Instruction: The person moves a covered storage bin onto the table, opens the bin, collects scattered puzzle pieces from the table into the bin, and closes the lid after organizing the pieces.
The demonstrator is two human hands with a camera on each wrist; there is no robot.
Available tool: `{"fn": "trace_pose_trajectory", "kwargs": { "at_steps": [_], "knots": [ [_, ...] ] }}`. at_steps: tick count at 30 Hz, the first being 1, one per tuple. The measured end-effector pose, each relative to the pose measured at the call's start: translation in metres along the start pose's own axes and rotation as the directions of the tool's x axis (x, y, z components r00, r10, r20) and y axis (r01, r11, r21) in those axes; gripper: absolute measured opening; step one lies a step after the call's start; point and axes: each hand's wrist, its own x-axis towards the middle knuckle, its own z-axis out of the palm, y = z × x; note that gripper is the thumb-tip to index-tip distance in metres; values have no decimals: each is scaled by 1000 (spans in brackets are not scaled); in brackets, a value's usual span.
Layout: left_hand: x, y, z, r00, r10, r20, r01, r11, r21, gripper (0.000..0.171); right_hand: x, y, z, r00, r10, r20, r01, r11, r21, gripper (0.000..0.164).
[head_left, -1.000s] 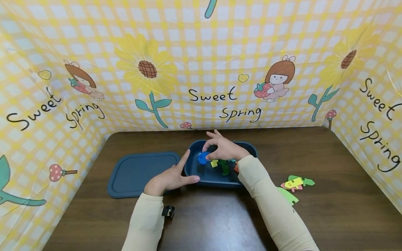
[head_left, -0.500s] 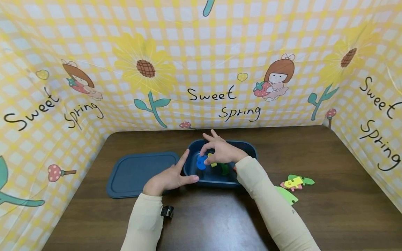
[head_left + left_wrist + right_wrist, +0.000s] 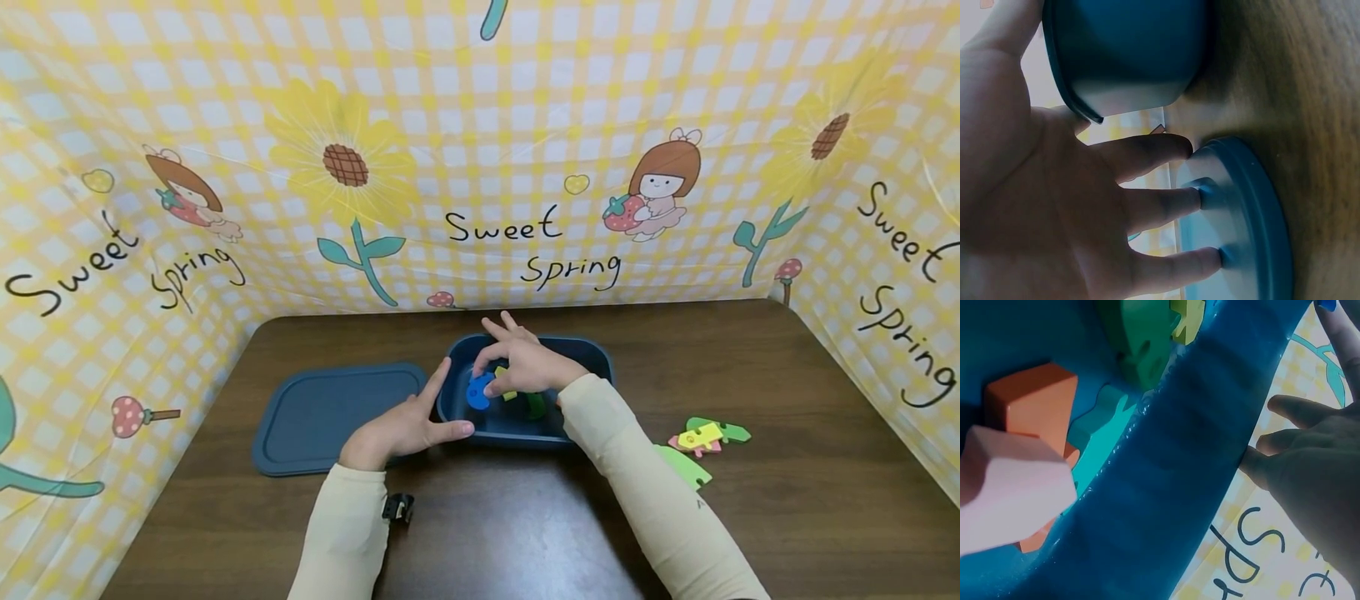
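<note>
1. only the right wrist view shows an orange block [image 3: 1032, 400] and teal piece [image 3: 1100, 434] inside the dark blue plastic tub [image 3: 592, 354].
2. the right hand [image 3: 525, 362] pinches a round blue piece [image 3: 478, 392] over the tub.
3. the left hand [image 3: 401, 429], fingers straight, rests on the flat blue lid [image 3: 330, 417], thumb against the tub.

Tabletop play booth: wooden table [image 3: 787, 517], cartoon "Sweet Spring" backdrop [image 3: 525, 167].
</note>
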Motion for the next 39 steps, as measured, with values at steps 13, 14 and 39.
{"fn": "trace_pose_trajectory", "kwargs": {
  "at_steps": [13, 14, 39],
  "knots": [
    [0, 0, 0, 1000, 9, 6, -9, 1000, -5, 104, 4, -4, 5, 999, -9, -42, 7, 999, -35, 16],
    [0, 0, 0, 1000, 8, 5, -8, 1000, -5, 104, 5, -5, 6, 999, -8, -45, 6, 999, -42, 16],
    [0, 1, 1, 1000, -4, -13, 4, 1000, -6, 103, -18, -24, -25, 987, 39, -153, -37, 999, 13, 27]
  ]
}}
